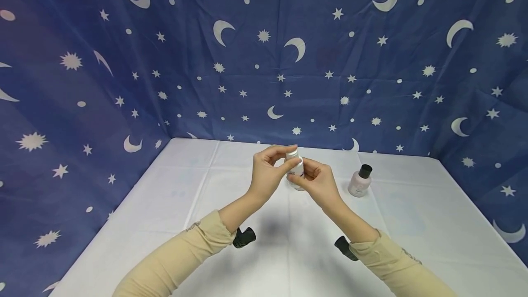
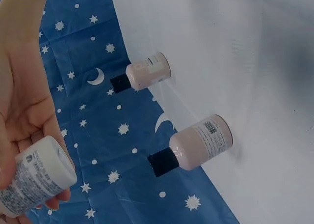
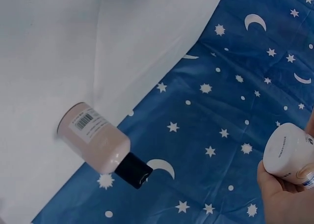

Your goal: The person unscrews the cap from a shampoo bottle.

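Pinching a white bottle (image 1: pixel 299 169) at its top with our left hand (image 1: pixel 265 172), lower down with our right hand (image 1: pixel 323 187), we held its long axis nearly upright between them.

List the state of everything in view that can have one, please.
White bottle: lifted; whether closed, cannot tell.
Left hand: pinches the white bottle's upper end.
Right hand: grips the white bottle's body.
Right-hand pink bottle: upright, capped.
Other pink bottle, lower in left wrist view: upright, capped.
White tablecloth: spread, creased.
Starry backdrop: hung, wrinkled.
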Tool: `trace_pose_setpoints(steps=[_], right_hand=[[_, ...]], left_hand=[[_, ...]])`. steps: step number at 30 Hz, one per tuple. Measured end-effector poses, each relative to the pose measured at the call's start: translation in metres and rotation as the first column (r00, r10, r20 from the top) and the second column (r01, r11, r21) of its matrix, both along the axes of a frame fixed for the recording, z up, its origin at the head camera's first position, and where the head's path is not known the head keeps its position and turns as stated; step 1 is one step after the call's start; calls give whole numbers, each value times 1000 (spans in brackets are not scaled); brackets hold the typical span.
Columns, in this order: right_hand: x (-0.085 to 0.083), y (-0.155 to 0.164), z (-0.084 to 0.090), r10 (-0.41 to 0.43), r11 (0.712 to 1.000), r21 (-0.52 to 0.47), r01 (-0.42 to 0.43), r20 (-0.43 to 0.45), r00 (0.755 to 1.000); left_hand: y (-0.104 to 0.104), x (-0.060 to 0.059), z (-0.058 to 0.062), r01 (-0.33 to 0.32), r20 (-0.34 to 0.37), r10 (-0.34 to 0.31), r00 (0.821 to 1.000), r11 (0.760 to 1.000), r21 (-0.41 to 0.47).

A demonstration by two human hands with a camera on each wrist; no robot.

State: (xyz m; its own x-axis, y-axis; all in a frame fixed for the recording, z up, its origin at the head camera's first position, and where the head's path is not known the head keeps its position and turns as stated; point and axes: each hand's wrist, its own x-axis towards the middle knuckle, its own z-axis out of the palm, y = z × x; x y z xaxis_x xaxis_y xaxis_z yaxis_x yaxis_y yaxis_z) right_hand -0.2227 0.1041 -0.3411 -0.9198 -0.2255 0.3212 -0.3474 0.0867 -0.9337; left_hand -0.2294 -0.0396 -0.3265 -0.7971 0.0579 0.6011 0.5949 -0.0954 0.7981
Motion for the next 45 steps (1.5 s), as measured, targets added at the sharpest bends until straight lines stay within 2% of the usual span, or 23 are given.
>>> trace_pose_setpoints(steps=[6, 13, 17, 23, 25, 28, 33, 38, 45], right_hand=[[3, 5, 0, 14, 999, 30, -15, 46, 999], [8, 8, 4, 64, 996, 56, -69, 78, 995], [11, 9, 5, 78, 994, 75, -85, 87, 993], [16, 10, 6, 98, 990, 91, -106, 92, 991], [17, 9, 7, 104, 989, 91, -112, 95, 990], [19, 9, 7, 101, 989, 94, -110, 102, 990], [22, 10, 4, 98, 991, 84, -106, 94, 991], [24, 13, 3, 95, 992, 84, -98, 39, 995], [26, 11, 3, 91, 992, 85, -92, 15, 996]], left_hand=[[1, 1, 1, 54, 20, -53, 998, 997, -47], [-11, 3, 6, 127, 21, -125, 992, 982, -143], [-20, 3, 11, 203, 13, -204, 979, 957, -208], [-31, 4, 17, 308, -4, -325, 946, 901, -306], [-33, 4, 18, 323, 4, -342, 940, 886, -331], [-35, 4, 19, 338, 22, -352, 936, 877, -341], [-33, 7, 19, 334, 70, -329, 942, 890, -311], [-31, 8, 18, 317, 135, -291, 947, 914, -254], [-30, 11, 14, 203, 87, -189, 978, 958, -203]])
